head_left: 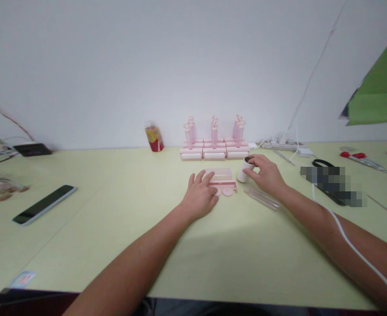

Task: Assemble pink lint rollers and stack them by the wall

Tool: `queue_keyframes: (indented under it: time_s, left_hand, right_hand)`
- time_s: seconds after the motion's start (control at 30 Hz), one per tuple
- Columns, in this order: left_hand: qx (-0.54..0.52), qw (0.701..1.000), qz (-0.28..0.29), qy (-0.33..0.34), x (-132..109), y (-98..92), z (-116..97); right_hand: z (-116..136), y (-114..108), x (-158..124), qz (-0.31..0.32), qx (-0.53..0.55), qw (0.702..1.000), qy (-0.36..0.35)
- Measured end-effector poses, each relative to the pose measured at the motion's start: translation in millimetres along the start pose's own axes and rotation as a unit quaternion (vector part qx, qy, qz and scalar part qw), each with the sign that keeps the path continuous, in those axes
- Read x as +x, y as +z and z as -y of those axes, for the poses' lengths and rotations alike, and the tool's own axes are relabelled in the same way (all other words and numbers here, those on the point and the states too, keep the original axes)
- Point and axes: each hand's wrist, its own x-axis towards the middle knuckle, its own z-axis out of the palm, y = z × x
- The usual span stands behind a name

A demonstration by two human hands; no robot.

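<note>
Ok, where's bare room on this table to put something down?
The widest bare patch of table lies between the phone and the left hand, back to the red packet. Another, narrower, lies between both hands and the near edge. It is crowded by the right hand: roll, pink tray, discs, rods, then cables and scissors.

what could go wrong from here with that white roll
The right hand grips the white roll near its top, so it might tip.
The clear rods lie beside that wrist and could get swept away.
The white cable drapes over the right forearm and may snag.
</note>
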Motion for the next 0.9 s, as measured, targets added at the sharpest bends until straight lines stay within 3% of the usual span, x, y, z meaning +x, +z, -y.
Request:
queue_keyframes:
  time_s: [0.3, 0.4, 0.47, 0.57, 0.63, 0.7, 0.8, 0.9]
  left_hand:
    - [-0.003, 1.0, 0.008, -0.01, 0.5, 0.8, -0.7]
    - [-0.011, 1.0, 0.005, -0.01, -1.9, -7.1, -6.1]
    - [-0.029, 0.999, -0.003, 0.023, -6.0, -17.5, -16.9]
    - [-0.078, 0.984, 0.014, 0.158, -12.9, -32.6, -40.6]
    - [-0.103, 0.97, 0.043, 0.216, -15.2, -36.6, -54.1]
    - [-0.114, 0.962, 0.078, 0.234, -14.7, -34.1, -60.7]
    - [-0.118, 0.957, 0.119, 0.237, -10.9, -24.4, -58.6]
    - [-0.161, 0.958, 0.121, 0.206, -6.8, -17.8, -52.6]
  right_hand:
    - [7.5, 6.6, 0.9, 0.032, 0.009, 0.999, 0.018]
    - [5.4, 2.6, 6.2, 0.048, 0.009, 0.998, 0.046]
    - [-5.3, -7.7, 9.4, 0.032, 0.004, 0.995, 0.091]
    - [-34.8, -29.6, 8.0, -0.013, -0.081, 0.985, 0.155]
    - [-54.6, -40.8, 0.0, 0.08, -0.148, 0.969, 0.18]
    - [-66.5, -44.7, -12.5, 0.139, -0.144, 0.963, 0.182]
    - [-66.8, -38.9, -30.6, 0.195, -0.125, 0.957, 0.171]
    - [-57.3, -31.5, -37.9, 0.224, -0.102, 0.958, 0.15]
